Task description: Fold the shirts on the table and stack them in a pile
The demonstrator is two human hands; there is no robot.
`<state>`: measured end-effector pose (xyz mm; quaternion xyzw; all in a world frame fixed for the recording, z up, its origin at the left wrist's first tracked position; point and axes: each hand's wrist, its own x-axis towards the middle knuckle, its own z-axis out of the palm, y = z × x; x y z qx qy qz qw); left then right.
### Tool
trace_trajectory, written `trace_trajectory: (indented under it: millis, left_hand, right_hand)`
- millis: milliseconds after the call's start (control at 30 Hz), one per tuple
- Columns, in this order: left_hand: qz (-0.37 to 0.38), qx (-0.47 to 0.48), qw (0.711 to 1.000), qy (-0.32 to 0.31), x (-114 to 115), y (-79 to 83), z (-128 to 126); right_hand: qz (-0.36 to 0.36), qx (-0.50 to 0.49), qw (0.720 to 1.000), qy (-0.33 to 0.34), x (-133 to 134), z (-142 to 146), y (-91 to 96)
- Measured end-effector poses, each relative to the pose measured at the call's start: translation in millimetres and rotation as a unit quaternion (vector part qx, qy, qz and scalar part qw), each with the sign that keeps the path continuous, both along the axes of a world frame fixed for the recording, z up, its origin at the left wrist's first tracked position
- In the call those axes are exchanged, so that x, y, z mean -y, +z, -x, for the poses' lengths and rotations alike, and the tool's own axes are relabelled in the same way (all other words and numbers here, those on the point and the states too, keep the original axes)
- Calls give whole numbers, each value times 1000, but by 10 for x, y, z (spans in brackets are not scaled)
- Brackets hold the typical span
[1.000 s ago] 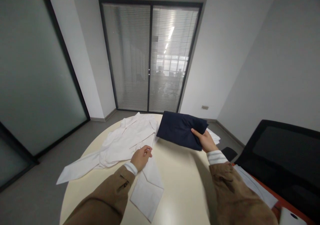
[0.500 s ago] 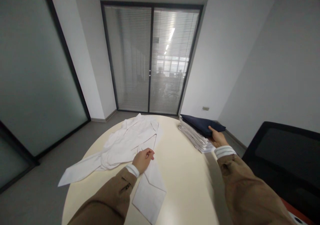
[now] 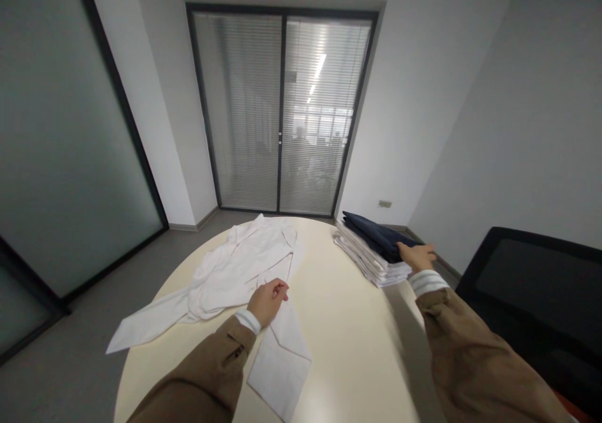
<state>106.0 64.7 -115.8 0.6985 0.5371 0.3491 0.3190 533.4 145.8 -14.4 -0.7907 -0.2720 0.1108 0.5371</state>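
A white coat (image 3: 235, 272) lies spread and crumpled on the round cream table (image 3: 348, 354), with one sleeve reaching off to the left and its lower panel (image 3: 282, 370) stretching toward me. My left hand (image 3: 267, 302) sits curled on the coat's middle edge, its fingers closed on the cloth. At the far right of the table, a folded navy garment (image 3: 376, 236) lies on a stack of folded white clothes (image 3: 362, 254). My right hand (image 3: 416, 255) is flat and open, its fingertips at the navy garment's right edge.
A black chair back (image 3: 531, 291) stands to the right of the table. Behind the table is a glass door with blinds (image 3: 282, 109), with dim figures beyond it. A frosted glass panel (image 3: 61, 128) fills the left side, and grey floor surrounds the table.
My right hand has let go of the navy garment, which moved from the air onto the white stack. That hand has slid rightward off it. My left hand has barely moved.
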Motion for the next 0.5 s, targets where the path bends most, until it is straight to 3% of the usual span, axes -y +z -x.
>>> trace_trajectory:
  millis: [100,267,367,500]
  left_hand:
    - [-6,-1,1000,1,-9,-12,-1]
    - [-21,11,1000,2,-8,-13,3]
    - [-83,-15,996,24,-4,20,27]
    - [-234,-129,959,97,3,38,70]
  right_hand:
    - [49,170,982,-66,61,129,205]
    - [83,410,901,120,7,529,418]
    - [138,476,852,165,-85,675,327]
    - [236,450,826,243,-149,713,95]
